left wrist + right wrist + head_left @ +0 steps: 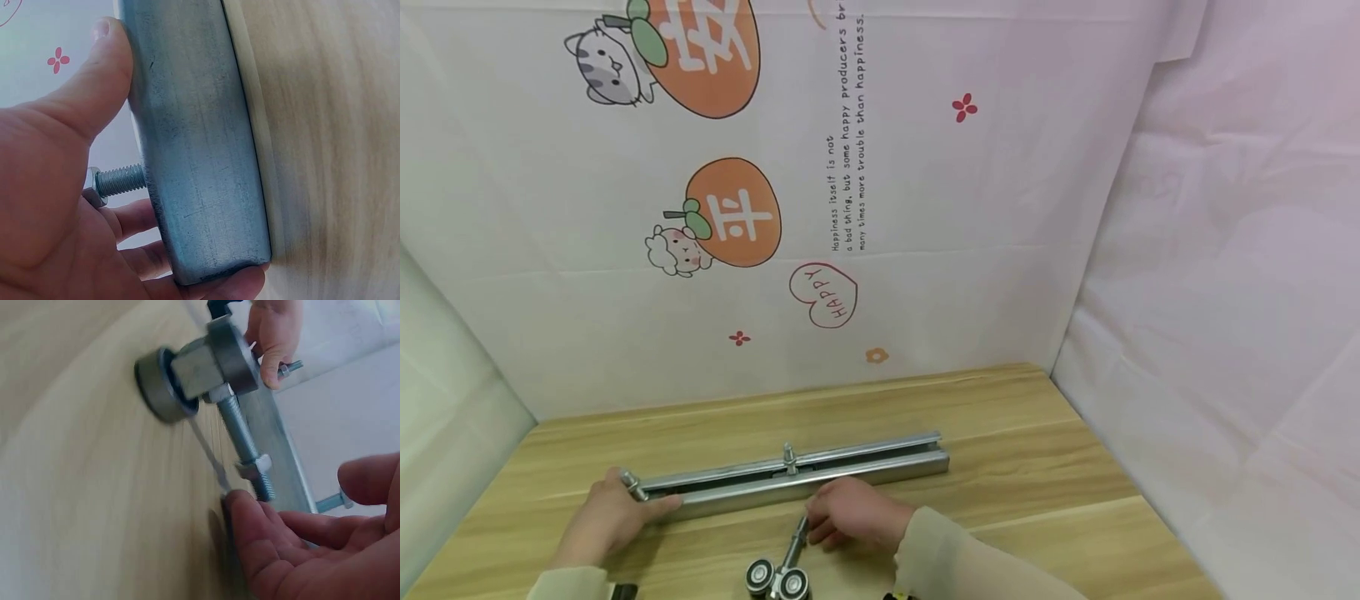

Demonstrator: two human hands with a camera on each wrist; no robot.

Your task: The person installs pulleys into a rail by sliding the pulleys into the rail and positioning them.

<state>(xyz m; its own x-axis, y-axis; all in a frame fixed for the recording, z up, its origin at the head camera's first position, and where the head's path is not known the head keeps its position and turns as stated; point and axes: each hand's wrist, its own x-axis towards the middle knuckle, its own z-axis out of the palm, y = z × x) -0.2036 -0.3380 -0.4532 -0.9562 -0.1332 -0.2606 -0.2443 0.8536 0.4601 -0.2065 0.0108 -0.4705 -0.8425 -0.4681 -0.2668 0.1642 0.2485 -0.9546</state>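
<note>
A silver metal track (880, 473), a channel with a slot along its top, lies across the tabletop. At its left end my left hand (606, 518) grips it, thumb along the near side and fingers round the end. Beside that hand a threaded bolt with a nut (119, 181) sticks out of the slot. Another bolt (789, 458) stands upright near the track's middle. In front of the track is a roller trolley (777, 579) with round wheels and a threaded stem. My right hand (857, 512) has its fingertips right at the stem's end, thumb held apart from the fingers.
The wood-grain table (1037, 467) meets a white printed cloth (925, 275) at the back. Plain white cloth (1225, 292) hangs along the right side, and another white sheet (445, 425) stands at the left.
</note>
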